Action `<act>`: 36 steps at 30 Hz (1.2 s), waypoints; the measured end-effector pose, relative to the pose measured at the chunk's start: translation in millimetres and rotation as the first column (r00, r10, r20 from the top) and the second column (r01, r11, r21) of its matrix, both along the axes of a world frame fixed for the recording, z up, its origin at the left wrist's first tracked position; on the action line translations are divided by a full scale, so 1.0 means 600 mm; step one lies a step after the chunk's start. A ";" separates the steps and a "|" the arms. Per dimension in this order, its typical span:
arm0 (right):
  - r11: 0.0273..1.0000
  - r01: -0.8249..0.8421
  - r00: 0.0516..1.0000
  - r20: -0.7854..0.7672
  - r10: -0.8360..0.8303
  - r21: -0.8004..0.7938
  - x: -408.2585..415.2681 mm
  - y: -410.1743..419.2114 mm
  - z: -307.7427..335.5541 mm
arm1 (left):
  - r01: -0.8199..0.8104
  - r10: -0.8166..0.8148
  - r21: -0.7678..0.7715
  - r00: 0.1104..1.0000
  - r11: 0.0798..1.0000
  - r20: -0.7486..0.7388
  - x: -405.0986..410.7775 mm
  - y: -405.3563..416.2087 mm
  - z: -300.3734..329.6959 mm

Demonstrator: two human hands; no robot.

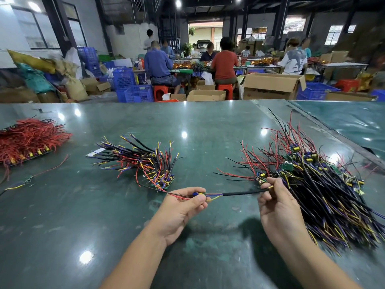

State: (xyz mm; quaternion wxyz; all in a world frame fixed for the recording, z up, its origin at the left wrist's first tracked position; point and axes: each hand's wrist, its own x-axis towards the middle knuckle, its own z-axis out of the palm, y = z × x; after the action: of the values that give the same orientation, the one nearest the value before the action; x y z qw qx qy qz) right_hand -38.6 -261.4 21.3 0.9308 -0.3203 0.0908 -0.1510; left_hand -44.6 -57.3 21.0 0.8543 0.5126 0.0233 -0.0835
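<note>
At lower centre, left hand (183,207) pinches a wired board (198,193), right hand (275,203) pinches its black sleeve (241,192); upper-right cardboard box (268,88) hides its contents.

Workshop for hand assembly of wired electronics. Green worktop (198,126) heaped with wired circuit-board bundles (312,174). Beyond the worktop: seated workers (224,61) on red stools (160,91) at long tables, open cardboard boxes (270,85), blue plastic crates (137,93), stuffed sacks (76,88).
</note>
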 end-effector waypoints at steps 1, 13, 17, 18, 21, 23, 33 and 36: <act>1.000 0.001 1.000 0.009 -0.001 -0.004 0.001 0.000 0.000 | -0.008 0.008 -0.017 1.000 1.000 -0.005 0.001 -0.002 0.001; -0.252 0.535 0.817 0.570 -0.091 -0.807 -0.014 -0.009 -0.017 | -0.170 0.144 0.214 0.981 0.962 0.132 0.008 0.029 0.007; -0.376 0.625 0.780 0.552 0.293 -0.684 -0.026 0.021 -0.022 | -0.040 0.017 0.234 0.995 0.972 0.099 0.002 0.026 0.008; -0.376 0.628 0.777 0.527 0.345 -0.681 -0.026 0.022 -0.022 | -0.031 0.010 0.232 0.996 0.972 0.093 0.002 0.024 0.009; -0.366 0.573 0.812 0.445 0.379 -0.733 -0.026 0.019 -0.018 | -0.023 0.004 0.239 0.997 0.971 0.079 0.002 0.027 0.013; -0.311 0.542 0.834 0.453 0.315 -0.781 -0.024 0.012 -0.017 | 0.034 -0.061 0.308 0.995 0.951 0.079 0.001 0.032 0.014; -0.336 0.293 0.865 0.398 -0.305 -0.895 0.002 -0.076 0.010 | -0.656 0.460 0.738 0.711 0.160 0.532 0.041 0.091 -0.020; -0.272 0.394 0.838 0.465 -0.287 -0.878 0.000 -0.068 0.014 | -0.452 0.379 0.891 0.834 0.052 0.401 0.054 0.094 -0.039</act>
State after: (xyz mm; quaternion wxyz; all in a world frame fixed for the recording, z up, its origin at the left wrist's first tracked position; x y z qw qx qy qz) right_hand -38.5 -302.5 29.9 0.2822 -0.8559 -0.0007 -0.4333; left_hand -12.1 -0.6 -2.1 0.3230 0.9019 0.1914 0.2136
